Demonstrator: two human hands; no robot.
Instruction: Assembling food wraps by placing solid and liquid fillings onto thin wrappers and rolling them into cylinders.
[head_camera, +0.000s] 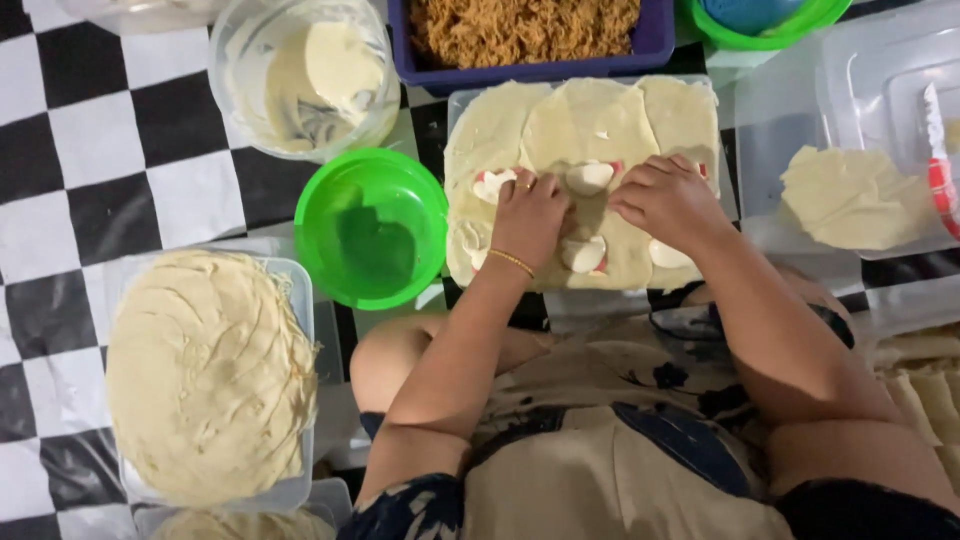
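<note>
I see left hand (528, 215), right hand (668, 200) pinching wrapper (590, 125) over filling (588, 177) between them; fold snug, press edges evenly.

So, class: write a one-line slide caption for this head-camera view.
Both hands, left hand and right hand, press fillings onto pale wrappers beside a green bowl.

Wrapper sheets (590, 125) lie on the tray (455, 100) ahead of me, filling pieces (590, 177) on top. Bowl (372, 228) left of tray; stacked wrappers (205, 375) in container (300, 275) nearer left. Noodle tub (650, 40) behind tray. Lone wrapper (850, 198) on lid (850, 90), right.
</note>
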